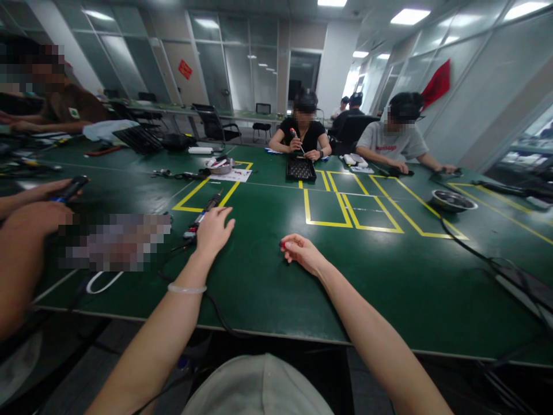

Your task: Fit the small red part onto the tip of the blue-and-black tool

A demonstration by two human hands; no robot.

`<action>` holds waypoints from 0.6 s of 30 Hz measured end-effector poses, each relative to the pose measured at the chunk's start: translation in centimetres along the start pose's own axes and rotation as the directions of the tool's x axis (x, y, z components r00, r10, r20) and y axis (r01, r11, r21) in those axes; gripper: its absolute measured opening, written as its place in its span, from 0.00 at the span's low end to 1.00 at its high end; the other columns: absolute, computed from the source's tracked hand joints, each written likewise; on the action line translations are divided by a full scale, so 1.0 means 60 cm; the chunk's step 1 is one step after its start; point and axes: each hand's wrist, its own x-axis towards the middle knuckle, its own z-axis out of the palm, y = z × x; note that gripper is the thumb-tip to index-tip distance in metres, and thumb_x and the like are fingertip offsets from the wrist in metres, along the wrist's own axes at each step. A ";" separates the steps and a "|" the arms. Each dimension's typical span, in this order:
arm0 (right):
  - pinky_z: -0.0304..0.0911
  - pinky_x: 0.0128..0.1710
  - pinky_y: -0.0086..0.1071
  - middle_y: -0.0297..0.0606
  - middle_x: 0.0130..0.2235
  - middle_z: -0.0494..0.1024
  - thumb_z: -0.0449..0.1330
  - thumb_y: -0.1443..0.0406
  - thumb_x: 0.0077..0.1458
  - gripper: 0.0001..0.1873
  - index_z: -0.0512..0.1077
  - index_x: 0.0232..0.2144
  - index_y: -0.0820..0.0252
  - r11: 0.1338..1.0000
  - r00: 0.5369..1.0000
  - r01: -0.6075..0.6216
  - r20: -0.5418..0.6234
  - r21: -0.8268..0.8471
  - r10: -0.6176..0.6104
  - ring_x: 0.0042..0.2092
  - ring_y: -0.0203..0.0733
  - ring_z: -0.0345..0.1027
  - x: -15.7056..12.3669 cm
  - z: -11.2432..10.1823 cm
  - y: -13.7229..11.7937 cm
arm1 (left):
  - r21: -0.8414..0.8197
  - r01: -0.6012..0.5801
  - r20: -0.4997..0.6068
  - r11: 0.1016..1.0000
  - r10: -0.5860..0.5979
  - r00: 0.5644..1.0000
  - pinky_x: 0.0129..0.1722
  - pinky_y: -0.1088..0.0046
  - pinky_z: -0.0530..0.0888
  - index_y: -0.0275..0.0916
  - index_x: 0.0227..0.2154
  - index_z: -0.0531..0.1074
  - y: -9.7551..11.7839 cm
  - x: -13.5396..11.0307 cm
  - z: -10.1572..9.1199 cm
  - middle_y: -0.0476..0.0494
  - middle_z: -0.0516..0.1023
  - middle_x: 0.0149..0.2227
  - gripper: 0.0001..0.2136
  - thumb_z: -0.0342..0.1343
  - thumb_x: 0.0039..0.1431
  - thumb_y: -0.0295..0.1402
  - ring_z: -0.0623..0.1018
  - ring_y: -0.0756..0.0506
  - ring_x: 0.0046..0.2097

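My left hand point(215, 229) is over the green table with its fingers stretched out and spread. Beside and partly under it lies a slim black tool point(211, 203) with a thin tip, which looks like a corded electric screwdriver; red and blue parts point(190, 233) show at its rear end. My right hand point(302, 253), a little above the table to the right, pinches a small red and black piece point(283, 244) between thumb and fingers. Most of that piece is hidden, so I cannot tell its kind.
Yellow tape outlines point(328, 223) mark the green table point(259, 288). A metal bowl point(453, 200) stands at the right; a bowl of parts point(219, 166) sits further back. Opposite, a person point(302, 132) holds a screwdriver over a black tray point(301, 169). A neighbour's arm point(30, 230) reaches in from the left.
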 end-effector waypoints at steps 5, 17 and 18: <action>0.66 0.26 0.25 0.37 0.33 0.78 0.72 0.60 0.41 0.20 0.74 0.36 0.63 1.000 0.999 -0.026 -0.037 -0.010 0.025 0.28 0.31 0.70 0.003 -0.003 0.003 | 0.255 0.338 0.129 0.906 -0.379 0.917 0.46 0.51 0.68 0.26 0.53 0.64 -0.092 0.000 -0.014 0.23 0.68 0.53 0.25 0.53 0.57 0.38 0.71 0.29 0.53; 0.65 0.25 0.26 0.34 0.28 0.77 0.71 0.56 0.43 0.20 0.69 0.33 0.61 0.989 0.997 0.042 -0.057 -0.141 -0.050 0.25 0.32 0.69 0.004 0.009 0.008 | 0.345 0.239 0.254 0.908 -0.335 0.907 0.42 0.57 0.72 0.38 0.58 0.62 -0.072 -0.005 -0.012 0.28 0.68 0.50 0.29 0.52 0.55 0.46 0.71 0.31 0.51; 0.64 0.24 0.26 0.33 0.27 0.76 0.70 0.56 0.43 0.20 0.68 0.32 0.61 0.981 0.995 0.059 -0.062 -0.185 -0.072 0.24 0.32 0.68 0.005 0.010 0.010 | 0.346 0.226 0.251 0.911 -0.322 0.913 0.42 0.57 0.72 0.39 0.58 0.61 -0.061 -0.007 -0.010 0.29 0.68 0.50 0.29 0.52 0.55 0.46 0.71 0.31 0.51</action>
